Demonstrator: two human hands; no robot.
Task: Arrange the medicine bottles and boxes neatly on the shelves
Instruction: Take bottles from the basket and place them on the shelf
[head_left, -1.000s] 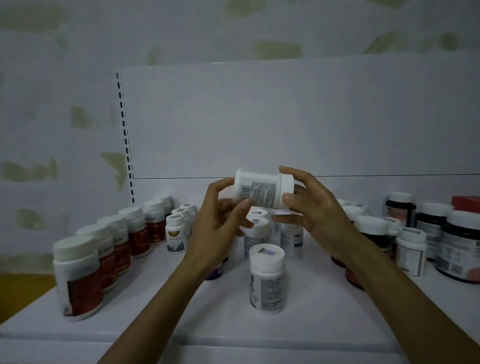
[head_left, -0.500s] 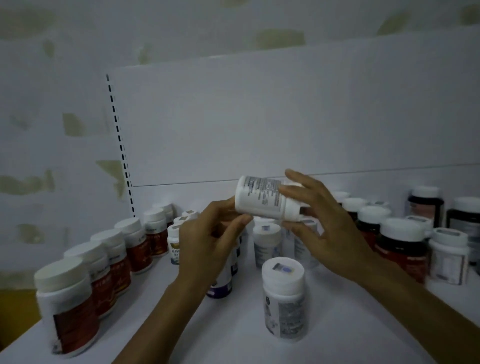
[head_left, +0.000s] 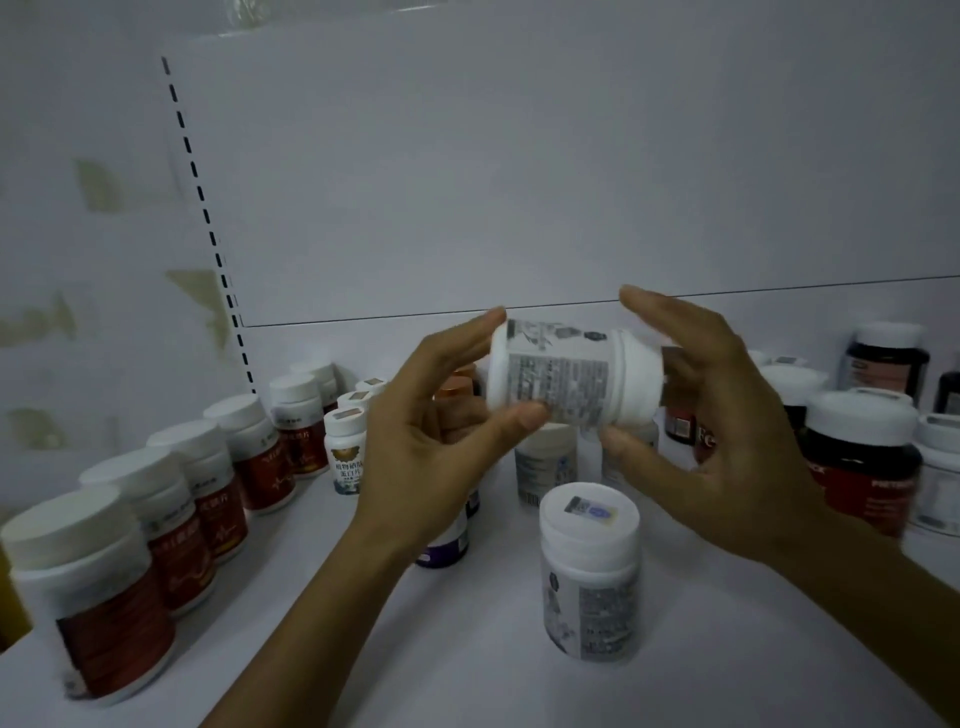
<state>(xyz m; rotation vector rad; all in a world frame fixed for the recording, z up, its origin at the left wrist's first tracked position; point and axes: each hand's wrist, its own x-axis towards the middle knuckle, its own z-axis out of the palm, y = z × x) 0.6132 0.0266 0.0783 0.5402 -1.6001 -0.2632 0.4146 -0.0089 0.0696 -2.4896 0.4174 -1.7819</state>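
1. Surface. A white shelf (head_left: 467, 675) carries all stock. The reference item is the upright white bottle (head_left: 589, 577) at front centre.
2. Left of the reference bottle, a row of red-labelled bottles (head_left: 197, 499) with white caps runs from the front edge toward the rear.
3. Right of the reference bottle stand dark jars (head_left: 862, 457) with white caps and red labels.
4. Above and just behind the reference bottle, the held bottle (head_left: 571, 376) lies on its side in the air, clear of the shelf, cap to the right.
5. Left hand (head_left: 431, 441): thumb and forefinger pinch the base end.
6. Right hand (head_left: 727, 441): thumb under the cap, fingers loosely curved behind and over it.
7. Behind the hands stand further white bottles, partly hidden.
8. Rear: a white back panel (head_left: 519, 182), a slotted upright (head_left: 208, 223) at its left edge, then a pale wall (head_left: 78, 130) with yellowish patches.
9. Labels. The reference bottle carries grey print and a code sticker on its cap. The held bottle carries dense grey text. A small bottle (head_left: 347, 447) to the rear left shows Chinese characters. None of it is legible.
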